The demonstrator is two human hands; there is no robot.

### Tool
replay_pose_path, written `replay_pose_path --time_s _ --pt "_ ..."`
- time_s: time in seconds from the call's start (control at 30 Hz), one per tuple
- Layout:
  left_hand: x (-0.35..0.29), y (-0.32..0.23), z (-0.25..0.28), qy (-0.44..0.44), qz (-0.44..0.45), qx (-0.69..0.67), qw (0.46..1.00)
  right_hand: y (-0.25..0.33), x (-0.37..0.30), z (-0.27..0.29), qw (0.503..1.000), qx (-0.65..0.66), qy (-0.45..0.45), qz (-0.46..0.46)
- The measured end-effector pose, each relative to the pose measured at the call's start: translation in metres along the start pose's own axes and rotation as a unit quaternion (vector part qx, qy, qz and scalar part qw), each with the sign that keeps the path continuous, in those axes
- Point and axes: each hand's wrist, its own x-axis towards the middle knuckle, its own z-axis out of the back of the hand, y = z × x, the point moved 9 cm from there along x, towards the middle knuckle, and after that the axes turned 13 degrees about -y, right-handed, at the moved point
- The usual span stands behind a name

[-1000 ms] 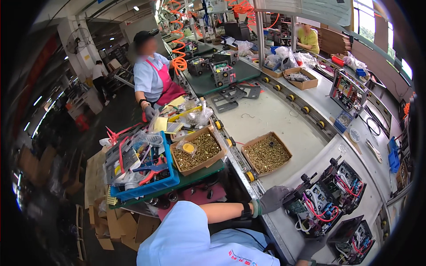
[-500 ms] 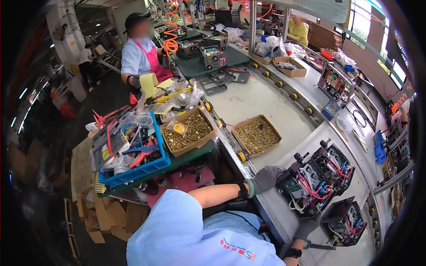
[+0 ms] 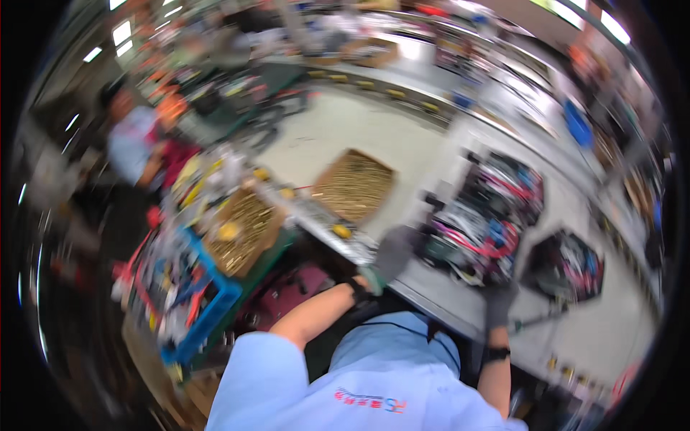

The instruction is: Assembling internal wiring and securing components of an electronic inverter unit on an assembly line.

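Motion smears the head view. My left hand (image 3: 395, 253), in a dark grey glove, is at the near left side of an open electronic unit (image 3: 476, 233) with pink-red wires and circuit boards. At the unit's near edge is my gloved right hand (image 3: 499, 300). Both hands' fingers are blurred or hidden, so a grip cannot be made out. Directly behind stands a second wired unit (image 3: 507, 183), close against the first. To the right sits another open unit (image 3: 568, 266) in a dark casing. A dark bar (image 3: 540, 319) lies beside my right wrist.
A cardboard box of brass-coloured small parts (image 3: 356, 185) stands on the bench, left of the units. Further left are a similar box (image 3: 244, 233) and a blue crate (image 3: 215, 302) of tools. A co-worker (image 3: 136, 136) is at the far left.
The view has swung, shifting the bench leftward and blurring it. My right hand has come to the near edge of the wired unit; my left hand stays by its left side.
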Motion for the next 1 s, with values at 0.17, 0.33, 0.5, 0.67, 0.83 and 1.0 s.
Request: replay_pose_path --time_s 0.17,0.33,0.5,0.67,0.83,1.0 --pt "-0.005 0.008 -0.013 0.057 0.01 -0.049 0.997 0.055 -0.036 -0.003 0.921 -0.266 -0.03 0.282" --pt "-0.007 0.021 -0.013 0.042 0.027 -0.054 0.997 0.06 -0.049 -0.005 0.923 -0.294 -0.041 0.245" --pt "-0.006 0.014 -0.011 0.036 -0.007 -0.026 0.999 0.067 -0.062 -0.004 0.905 -0.306 -0.047 0.291" --pt "-0.005 0.006 -0.005 0.036 -0.021 0.009 0.999 0.069 -0.06 -0.01 0.912 -0.295 -0.037 0.284" --pt "-0.017 0.039 -0.017 0.078 0.03 0.039 0.996 0.07 -0.059 -0.005 0.918 -0.295 -0.063 0.258" --pt "-0.046 0.047 -0.024 0.206 -0.172 0.104 0.958 0.072 -0.064 -0.002 0.902 -0.265 -0.074 0.333"
